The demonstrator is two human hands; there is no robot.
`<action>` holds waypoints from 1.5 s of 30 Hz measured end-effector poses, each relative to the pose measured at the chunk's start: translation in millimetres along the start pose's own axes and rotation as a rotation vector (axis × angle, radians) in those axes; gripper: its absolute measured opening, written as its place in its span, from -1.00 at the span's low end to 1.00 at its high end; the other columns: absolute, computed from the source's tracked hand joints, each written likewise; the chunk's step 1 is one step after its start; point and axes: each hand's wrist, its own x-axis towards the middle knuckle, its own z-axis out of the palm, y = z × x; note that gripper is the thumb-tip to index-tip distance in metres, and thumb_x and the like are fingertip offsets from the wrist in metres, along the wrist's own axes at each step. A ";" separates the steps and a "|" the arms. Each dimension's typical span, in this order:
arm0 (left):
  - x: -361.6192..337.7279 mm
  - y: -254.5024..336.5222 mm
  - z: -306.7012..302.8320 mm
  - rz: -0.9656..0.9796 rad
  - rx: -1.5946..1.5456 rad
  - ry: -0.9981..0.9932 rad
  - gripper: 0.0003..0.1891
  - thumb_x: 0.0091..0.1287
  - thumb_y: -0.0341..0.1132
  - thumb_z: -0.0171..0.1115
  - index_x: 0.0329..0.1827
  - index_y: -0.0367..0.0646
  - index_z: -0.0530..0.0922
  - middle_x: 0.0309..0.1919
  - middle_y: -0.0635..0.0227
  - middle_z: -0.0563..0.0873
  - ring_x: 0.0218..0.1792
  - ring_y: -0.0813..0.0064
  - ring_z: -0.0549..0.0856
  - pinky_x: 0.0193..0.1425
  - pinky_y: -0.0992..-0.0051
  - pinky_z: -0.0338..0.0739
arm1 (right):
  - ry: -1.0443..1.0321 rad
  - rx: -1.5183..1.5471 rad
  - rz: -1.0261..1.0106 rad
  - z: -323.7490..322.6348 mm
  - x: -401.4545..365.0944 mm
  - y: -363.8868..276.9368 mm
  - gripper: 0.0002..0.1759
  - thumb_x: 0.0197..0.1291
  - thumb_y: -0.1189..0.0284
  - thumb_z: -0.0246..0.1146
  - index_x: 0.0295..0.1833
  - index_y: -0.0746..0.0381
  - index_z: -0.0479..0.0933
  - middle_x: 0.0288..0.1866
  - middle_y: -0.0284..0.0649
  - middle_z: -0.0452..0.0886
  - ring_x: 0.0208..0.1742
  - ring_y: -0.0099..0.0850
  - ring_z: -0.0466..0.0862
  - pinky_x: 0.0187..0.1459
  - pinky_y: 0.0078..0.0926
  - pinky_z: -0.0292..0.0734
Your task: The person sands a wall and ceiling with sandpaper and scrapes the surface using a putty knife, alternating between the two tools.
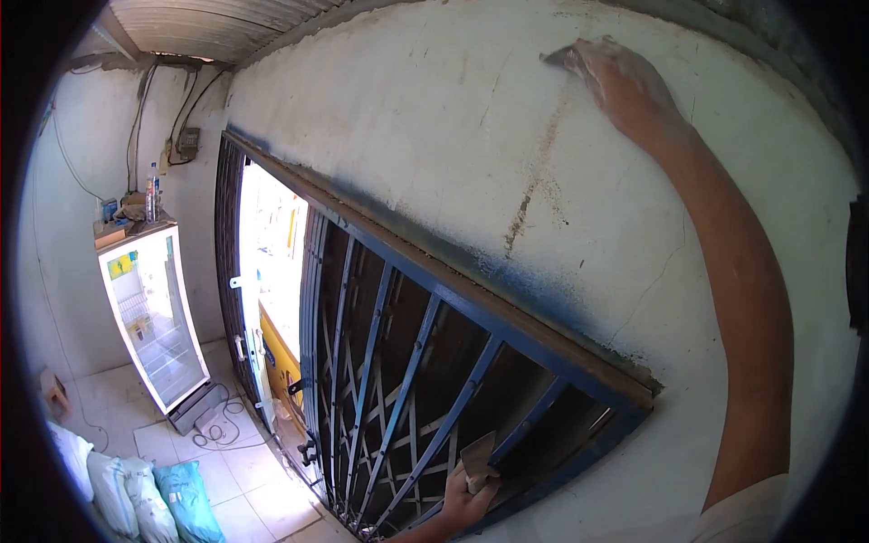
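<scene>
My right hand [625, 86] is raised high against the white wall [407, 109], dusted pale over the fingers. It grips a scraper [563, 60], whose dark thin blade lies at the wall surface; its handle is hidden in the fingers. Low in front of the blue folding metal gate [466, 389], my left hand [469, 502] is closed around a putty knife [478, 455] with a flat, wide blade pointing up. Between the hands, a brown stain [520, 217] and fine cracks mark the wall above the gate's frame.
A glass-door display fridge [158, 312] stands at the left, with bottles and other items on top. Several filled sacks [186, 502] sit on the tiled floor [249, 466] near a loose cable [222, 430]. The gate's bright opening [272, 244] is beside the fridge.
</scene>
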 end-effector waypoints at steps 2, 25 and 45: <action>0.5 0.5 -1.1 0.001 0.000 -0.008 -0.85 0.13 -0.45 0.34 -0.22 -0.17 0.65 -0.26 0.20 0.65 -0.19 0.17 0.68 -0.10 0.28 0.54 | -0.007 0.045 0.091 8.8 5.8 2.7 -0.85 0.24 0.52 0.22 -0.08 0.25 0.56 -0.20 0.03 0.68 -0.10 -0.02 0.69 0.03 -0.13 0.61; 11.7 87.2 -56.6 -0.287 -0.940 -0.027 -0.81 0.34 -0.51 0.17 -0.01 -0.21 0.60 0.47 -0.06 0.33 -0.49 0.49 0.70 -0.12 0.28 0.78 | -0.647 1.430 0.448 -208.1 -53.3 -193.6 -0.73 0.35 0.38 0.29 0.03 0.35 0.57 -0.15 0.00 0.72 -0.13 -0.41 0.73 -0.18 -0.45 0.59; -8.2 152.6 -63.9 -0.523 -0.323 0.059 -0.70 0.35 -0.46 0.30 0.12 -0.38 0.64 -0.07 0.20 0.60 -0.48 0.57 0.64 -0.34 0.57 0.55 | -0.370 1.687 1.514 -227.6 -220.1 -336.0 -0.47 0.30 0.32 0.41 0.28 0.32 0.44 -0.28 -0.29 0.57 -0.28 -0.57 0.55 -0.24 -0.51 0.50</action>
